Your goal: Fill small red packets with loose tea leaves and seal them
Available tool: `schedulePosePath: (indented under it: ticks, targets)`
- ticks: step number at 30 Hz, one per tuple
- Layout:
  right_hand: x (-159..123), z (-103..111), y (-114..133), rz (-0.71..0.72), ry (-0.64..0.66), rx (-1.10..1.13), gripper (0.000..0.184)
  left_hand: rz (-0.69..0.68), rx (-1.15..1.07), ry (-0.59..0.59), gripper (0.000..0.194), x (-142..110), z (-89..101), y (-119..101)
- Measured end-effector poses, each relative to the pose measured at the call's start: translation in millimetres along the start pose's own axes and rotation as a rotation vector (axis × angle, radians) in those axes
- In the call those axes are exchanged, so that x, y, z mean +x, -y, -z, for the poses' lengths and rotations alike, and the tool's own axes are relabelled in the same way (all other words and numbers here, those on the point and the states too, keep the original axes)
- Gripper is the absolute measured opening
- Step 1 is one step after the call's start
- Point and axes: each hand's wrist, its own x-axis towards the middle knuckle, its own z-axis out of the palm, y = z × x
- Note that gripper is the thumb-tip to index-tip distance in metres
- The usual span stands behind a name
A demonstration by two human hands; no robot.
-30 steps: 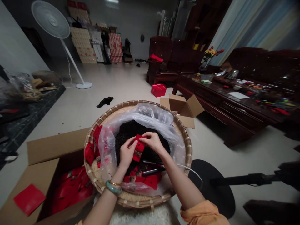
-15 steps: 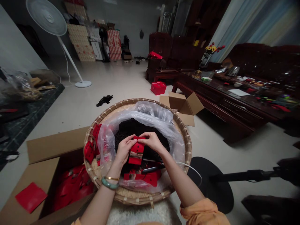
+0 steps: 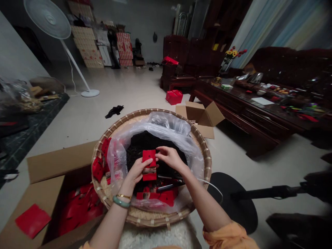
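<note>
Two hands were held over the middle of a round bamboo basket (image 3: 153,112): a red packet (image 3: 149,163) was clamped in the grip of the left hand (image 3: 136,171), and the grip of the right hand (image 3: 169,158) was held open just beside it. Dark loose leaves (image 3: 146,142) were left in the plastic liner (image 3: 160,128), and many red packets (image 3: 80,207) were laid in a cardboard box (image 3: 58,162).

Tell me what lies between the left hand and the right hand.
In the head view, a red packet lies between the left hand and the right hand.
</note>
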Motion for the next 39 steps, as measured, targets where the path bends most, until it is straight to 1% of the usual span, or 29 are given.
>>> schedulePosePath:
  ticks: [1, 3, 5, 6, 7, 9, 12, 16, 18, 19, 22, 26, 33, 36, 39]
  targets:
    - [-10, 5, 0, 0.049, 0.033, -0.138, 0.041, -0.011, -0.017, -0.019, 0.043, 1, 1.7, 0]
    - [-35, 13, -3, 0.082, 0.198, -0.446, 0.054, -0.026, -0.029, -0.050, 0.041, 1, 4.8, -2]
    - [-60, 14, -10, 0.031, 0.280, -0.706, 0.069, -0.037, -0.019, -0.063, 0.041, 0, 6.1, -4]
    - [-71, 12, -14, -0.002, 0.302, -0.781, 0.074, -0.041, -0.012, -0.068, 0.040, -1, 6.0, -5]
    - [-80, 10, -17, -0.013, 0.316, -0.816, 0.075, -0.045, -0.005, -0.070, 0.040, -2, 5.5, -5]
    - [-89, 8, -23, -0.016, 0.331, -0.798, 0.069, -0.049, 0.007, -0.068, 0.040, -4, 4.4, -6]
    - [-87, 14, -27, -0.028, 0.295, -0.640, 0.056, -0.046, 0.033, -0.060, 0.041, -5, 4.4, -6]
    - [-61, 34, -23, -0.051, 0.095, -0.383, 0.052, -0.037, 0.046, -0.046, 0.045, -5, 5.6, -3]
    - [-43, 39, -16, -0.066, 0.047, -0.288, 0.051, -0.028, 0.069, -0.014, 0.045, -5, 3.8, -1]
    - [-34, 39, -12, -0.065, 0.058, -0.247, 0.052, -0.021, 0.090, 0.007, 0.044, -5, 2.1, 0]
    - [-11, 33, 0, -0.068, 0.156, -0.169, 0.055, 0.010, 0.145, 0.056, 0.045, -6, -3.8, 1]
    - [7, 22, 12, -0.057, 0.220, -0.182, 0.048, 0.032, 0.172, 0.071, 0.047, -5, -7.6, 1]
    - [16, 22, 7, -0.122, 0.284, -0.132, 0.038, 0.084, 0.182, 0.080, 0.042, 1, -4.7, 3]
    - [17, 23, 5, -0.094, 0.255, -0.147, 0.035, 0.082, 0.169, 0.098, 0.041, 2, -5.3, 3]
    - [16, 24, 6, -0.071, 0.226, -0.173, 0.033, 0.047, 0.114, 0.103, 0.042, 3, -7.2, 1]
